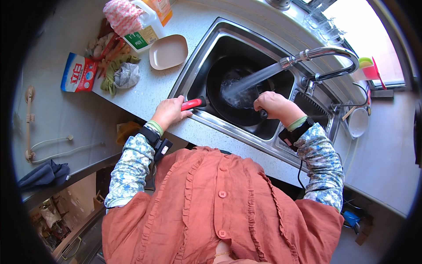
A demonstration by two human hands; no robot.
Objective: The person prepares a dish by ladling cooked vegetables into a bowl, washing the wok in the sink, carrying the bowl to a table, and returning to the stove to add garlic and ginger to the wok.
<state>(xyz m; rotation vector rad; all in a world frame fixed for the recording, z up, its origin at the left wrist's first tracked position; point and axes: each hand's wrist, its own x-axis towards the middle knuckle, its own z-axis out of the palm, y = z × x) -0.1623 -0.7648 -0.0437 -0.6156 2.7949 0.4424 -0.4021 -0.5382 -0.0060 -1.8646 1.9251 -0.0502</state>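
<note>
A dark frying pan (227, 110) lies in the left basin of the steel sink (230, 133). My left hand (169, 112) is closed around its red handle (193, 104), at the basin's near left edge. Over the pan's right side, my right hand (275, 105) grips a black-handled tool (263, 114); its working end is hidden in the splashing water. From the chrome faucet (333, 51) a wide spray falls into the pan.
Left of the sink stand a beige dish (168, 52), a white jug (148, 29), crumpled cloths (127, 75) and a detergent bag (79, 73). A drain basket (310, 109) fills the smaller basin. Glasses (324, 28) line the windowsill; a white strainer (358, 122) sits right.
</note>
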